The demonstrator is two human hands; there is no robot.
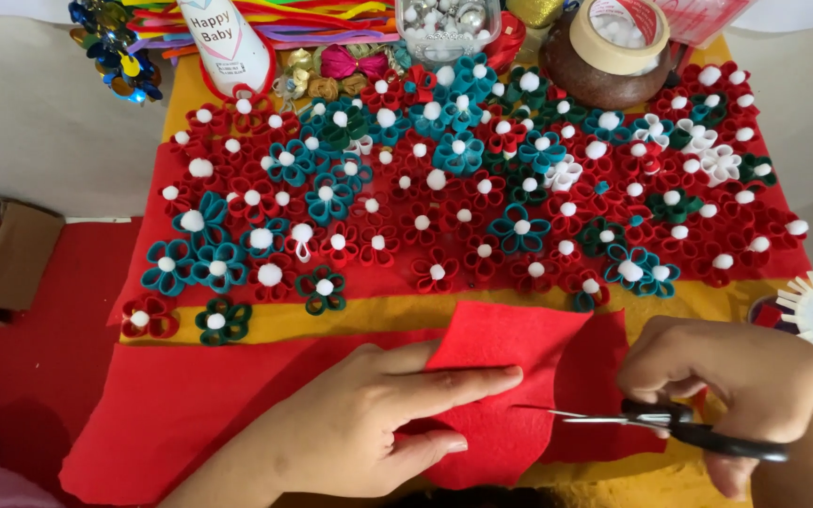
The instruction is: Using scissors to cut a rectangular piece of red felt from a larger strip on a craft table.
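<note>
Item, left: my left hand [378, 419], fingers [468, 381] pinching the folded red felt piece [510, 362] flat at the surface's [369, 315] near edge. I judge a taut hold here keeps the cut clean.
Item, right: scissors [651, 423], blades part-open, tips on the felt; my right hand [741, 386] clenched through the black handles. Short snips would suit.
Item, behind: rows of felt flowers [463, 179].

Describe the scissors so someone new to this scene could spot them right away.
Start at the big spread of felt flowers, then drop to the folded red felt piece at the bottom edge. The scissors are at its right, in the right hand: black handles, thin metal blades, the only tool there.
</note>
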